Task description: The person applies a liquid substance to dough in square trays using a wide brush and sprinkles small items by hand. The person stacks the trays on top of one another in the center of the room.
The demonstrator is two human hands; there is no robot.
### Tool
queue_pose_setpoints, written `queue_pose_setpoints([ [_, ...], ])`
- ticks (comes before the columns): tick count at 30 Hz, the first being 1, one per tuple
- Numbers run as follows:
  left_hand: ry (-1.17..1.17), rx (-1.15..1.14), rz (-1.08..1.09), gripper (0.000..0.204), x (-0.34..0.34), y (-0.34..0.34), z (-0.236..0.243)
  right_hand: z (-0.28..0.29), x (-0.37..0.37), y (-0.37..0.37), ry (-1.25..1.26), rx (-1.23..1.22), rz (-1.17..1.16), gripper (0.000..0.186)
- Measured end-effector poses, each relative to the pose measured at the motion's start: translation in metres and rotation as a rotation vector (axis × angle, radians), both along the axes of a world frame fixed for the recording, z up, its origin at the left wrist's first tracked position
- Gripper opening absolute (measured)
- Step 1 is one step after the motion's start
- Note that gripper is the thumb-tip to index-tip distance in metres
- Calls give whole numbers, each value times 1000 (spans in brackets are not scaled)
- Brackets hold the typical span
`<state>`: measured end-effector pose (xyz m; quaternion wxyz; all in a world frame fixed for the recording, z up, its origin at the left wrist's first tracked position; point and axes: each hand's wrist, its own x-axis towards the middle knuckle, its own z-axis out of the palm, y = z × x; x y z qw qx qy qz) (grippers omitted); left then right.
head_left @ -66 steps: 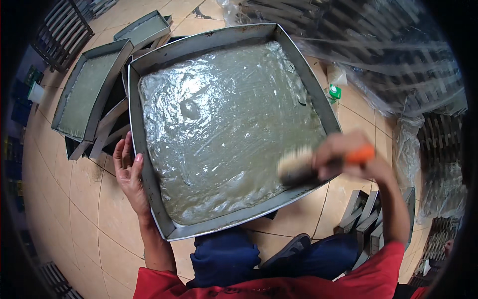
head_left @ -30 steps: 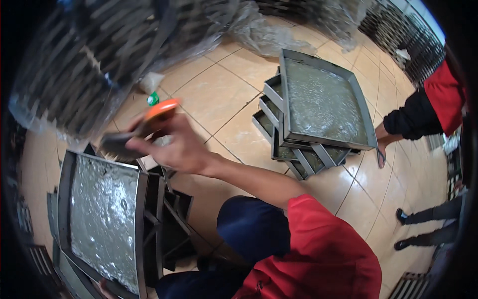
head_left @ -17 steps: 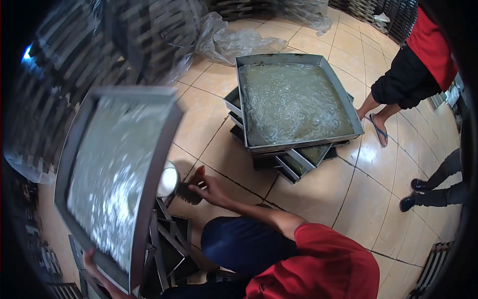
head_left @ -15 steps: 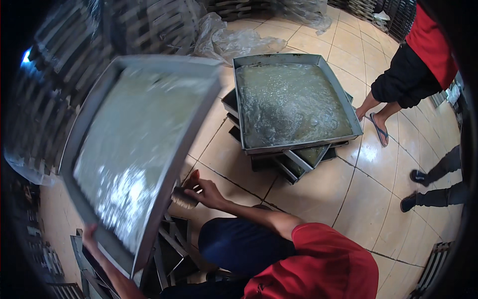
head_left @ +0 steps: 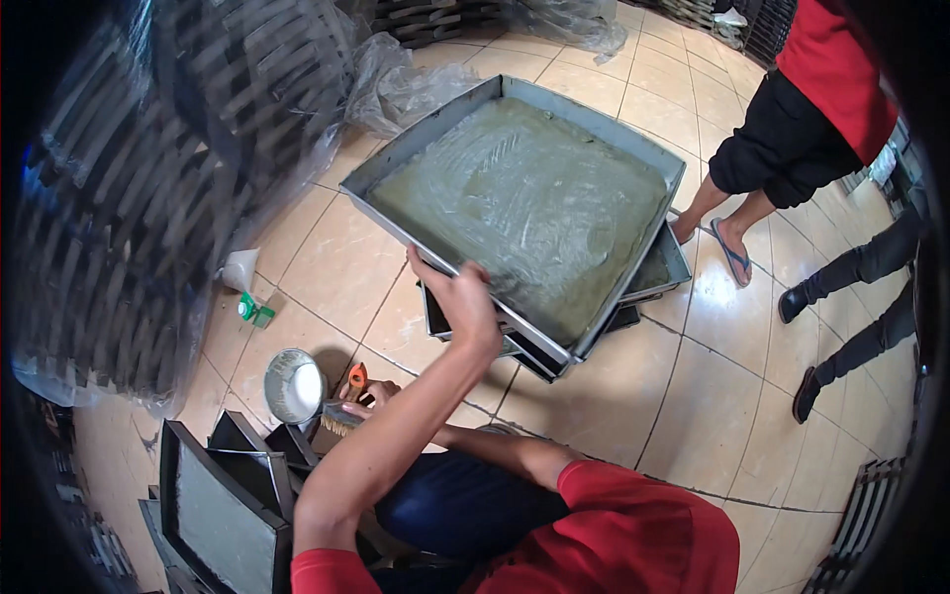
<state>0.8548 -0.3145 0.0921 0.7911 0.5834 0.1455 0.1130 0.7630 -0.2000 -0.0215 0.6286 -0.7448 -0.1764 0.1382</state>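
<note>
My left hand (head_left: 460,297) grips the near rim of a square metal tray (head_left: 524,208) filled with a smooth, greyish-green, wet mass. The tray is over a stack of crossed metal trays (head_left: 653,269) on the floor; whether it rests fully on them I cannot tell. My right hand (head_left: 379,394), partly behind my left arm, holds a bristle brush (head_left: 339,419) and an orange-handled tool (head_left: 356,379), low beside a round metal pot (head_left: 294,387) with white contents.
More metal trays (head_left: 220,503) are stacked at lower left. Plastic-wrapped dark slatted stacks (head_left: 148,218) line the left and back, with a green carton (head_left: 255,311) nearby. A barefoot-in-sandals person (head_left: 782,158) stands at right; another person's dark-clad legs (head_left: 851,267) are beside them.
My left hand has swung the tray from the left stack up and right, over the right-hand stack. My right hand has moved slightly down and left with the brush.
</note>
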Motion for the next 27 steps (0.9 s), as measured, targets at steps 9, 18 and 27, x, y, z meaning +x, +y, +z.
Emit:
queue_pose_setpoints([
  [9,97,-47,-405,108,-4,-36,-26,-37,25,9,46,223,-41,33],
  [18,29,284,-401,88,-93,268,82,-29,65,77,-108,488,-357,18],
  [27,134,1016,903,60,-431,550,108,-41,115,247,-404,-3,250,25],
])
